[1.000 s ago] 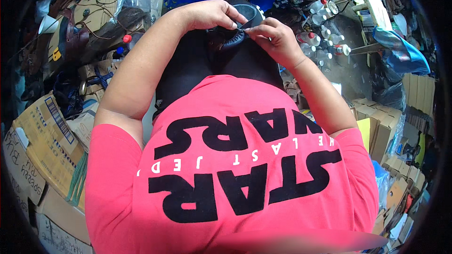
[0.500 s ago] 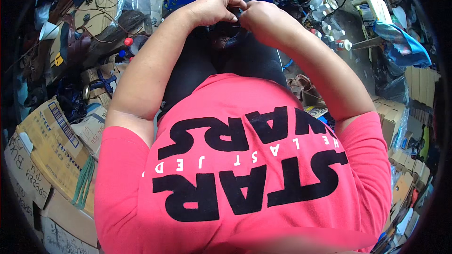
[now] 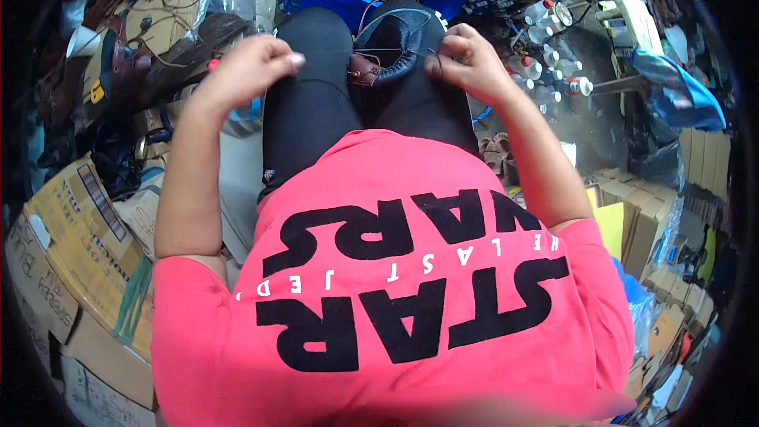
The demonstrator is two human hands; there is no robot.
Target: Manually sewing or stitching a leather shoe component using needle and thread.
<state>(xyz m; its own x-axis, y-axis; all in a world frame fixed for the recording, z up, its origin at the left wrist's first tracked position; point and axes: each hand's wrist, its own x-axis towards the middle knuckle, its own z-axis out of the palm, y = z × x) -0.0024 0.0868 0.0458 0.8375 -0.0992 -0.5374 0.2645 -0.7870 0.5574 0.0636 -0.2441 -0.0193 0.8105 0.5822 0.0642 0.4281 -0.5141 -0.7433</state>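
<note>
dark shoe (image 3: 398, 47) on lap, upper centre of frame, right hand (image 3: 466, 59) pinched shut on shoe edge, left hand (image 3: 251, 67) w/ fingers pinched on thin thread (image 3: 379, 51), drawn out to upper left

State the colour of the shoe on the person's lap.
Dark navy shoe with a brown heel part, seen in the head view.

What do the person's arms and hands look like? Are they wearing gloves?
No gloves: both hands are bare. The left hand and right hand have no rings or watch that I can see. The forearms are bare too. Short bright pink sleeves of a T-shirt with big black letters cover the upper arms.
</note>
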